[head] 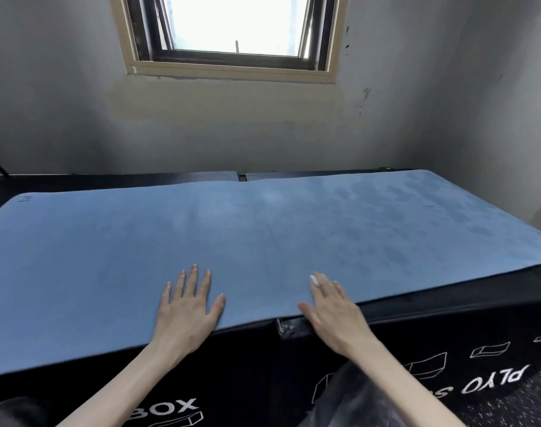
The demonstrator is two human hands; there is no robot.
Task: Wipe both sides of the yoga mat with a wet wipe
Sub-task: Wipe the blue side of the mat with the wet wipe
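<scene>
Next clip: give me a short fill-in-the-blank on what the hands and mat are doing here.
1. The yoga mat is coloured ____.
2. The left hand lies flat on the mat with its fingers ____.
3. The mat lies spread over black boxes printed with the word ____.
4. High on the wall behind the mat is a ____.

Missing words: blue; spread; PLYO; window

yoga mat (263, 235) ends cropped, box lettering partial

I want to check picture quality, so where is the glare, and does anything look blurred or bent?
Head view: the window is blown out white; the right hand is slightly motion-blurred, the left hand sharper; the wide lens bows the yoga mat edges.
</scene>
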